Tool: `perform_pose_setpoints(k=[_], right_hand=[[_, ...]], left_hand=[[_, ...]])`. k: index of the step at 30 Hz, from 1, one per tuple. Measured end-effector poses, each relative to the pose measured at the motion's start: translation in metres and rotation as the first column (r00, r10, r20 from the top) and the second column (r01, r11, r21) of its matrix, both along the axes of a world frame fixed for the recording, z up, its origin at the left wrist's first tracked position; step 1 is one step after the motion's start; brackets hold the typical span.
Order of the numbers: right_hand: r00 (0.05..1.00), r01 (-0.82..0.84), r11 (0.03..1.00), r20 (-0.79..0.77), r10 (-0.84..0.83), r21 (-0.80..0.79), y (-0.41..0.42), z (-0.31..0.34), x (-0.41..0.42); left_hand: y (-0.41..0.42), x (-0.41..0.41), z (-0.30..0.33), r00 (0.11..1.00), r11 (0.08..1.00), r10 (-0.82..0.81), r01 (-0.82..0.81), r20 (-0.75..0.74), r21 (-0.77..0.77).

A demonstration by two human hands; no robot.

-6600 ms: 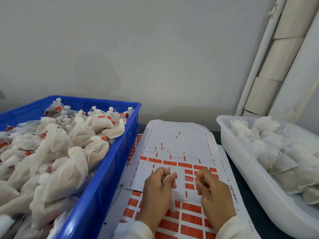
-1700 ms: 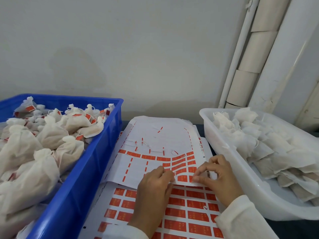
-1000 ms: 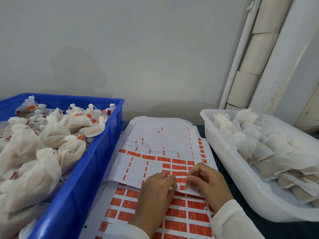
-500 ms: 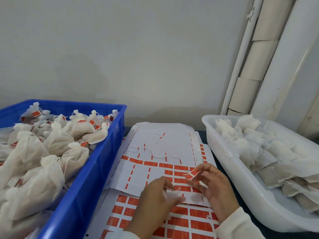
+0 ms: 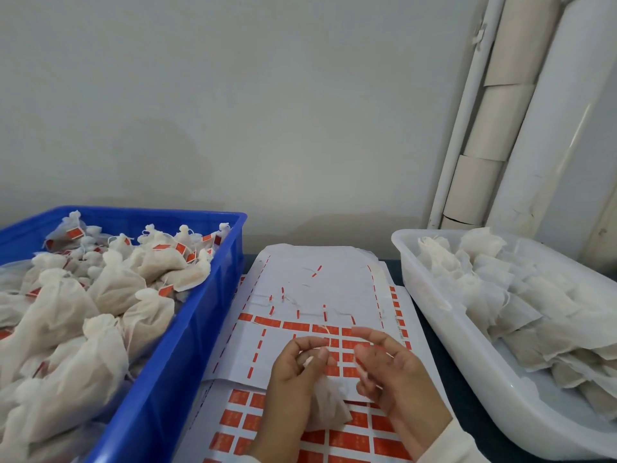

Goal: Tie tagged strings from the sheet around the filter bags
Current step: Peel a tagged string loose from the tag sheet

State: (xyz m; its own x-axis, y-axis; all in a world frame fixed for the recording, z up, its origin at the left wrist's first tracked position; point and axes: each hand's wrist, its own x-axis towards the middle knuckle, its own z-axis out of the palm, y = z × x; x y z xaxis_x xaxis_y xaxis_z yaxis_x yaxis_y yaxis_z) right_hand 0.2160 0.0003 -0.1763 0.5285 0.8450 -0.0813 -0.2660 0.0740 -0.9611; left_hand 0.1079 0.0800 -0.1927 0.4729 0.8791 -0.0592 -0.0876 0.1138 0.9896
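Single head-worn wide-angle view, looking forward and down, close over the white sheet of orange tags point(image 5: 320, 289). Blue plastic crate point(image 5: 187, 329) left, white plastic tub point(image 5: 444, 329) right, pale wall point(image 5: 267, 111) ahead.

From my feed at six o'clock I see two bare hands, the left hand point(image 5: 293, 375) and right hand point(image 5: 394, 372), no rings visible; a cream-white long sleeve point(image 5: 447, 444) covers the right wrist at five o'clock.

Two hands point(image 5: 293, 379) point(image 5: 394, 375), two bins point(image 5: 187, 362) point(image 5: 444, 329), two tag sheets point(image 5: 320, 279) point(image 5: 350, 439)
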Motion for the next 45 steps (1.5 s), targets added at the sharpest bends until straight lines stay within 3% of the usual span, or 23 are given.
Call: perform_pose_setpoints(k=[5,9,16,30,35,39,45], right_hand=[[0.962,0.037,0.999,0.271,-0.041,0.021,-0.002,-0.002,-0.006],[0.969,0.128,0.991,0.211,-0.13,0.023,-0.001,-0.004,-0.006],[0.958,0.203,0.979,0.199,-0.206,0.033,0.001,-0.007,-0.005],[0.986,0.077,0.994,0.138,-0.088,0.082,0.001,-0.011,-0.017],[0.999,-0.029,0.972,0.024,0.024,0.234,-0.005,0.0,-0.009],[0.994,-0.025,0.947,-0.089,0.056,0.32,-0.01,0.007,-0.003],[1.0,0.023,0.985,0.009,-0.025,0.172,-0.004,0.001,-0.011]], left_hand=[[0.002,0.0,0.0,0.998,0.999,0.017,-0.015,0.057,-0.033],[0.001,0.0,0.001,0.993,0.997,0.004,0.004,0.116,-0.073],[-0.005,0.0,0.003,0.997,0.997,0.009,-0.004,0.078,-0.074],[-0.006,0.001,0.001,0.99,0.963,0.005,0.032,0.138,-0.267],[-0.006,0.001,0.005,0.991,0.947,-0.012,0.054,0.134,-0.316],[-0.007,0.003,0.004,0.998,0.961,0.014,0.005,0.069,-0.276],[-0.011,0.004,0.006,0.998,0.992,0.067,-0.066,0.006,-0.105]])
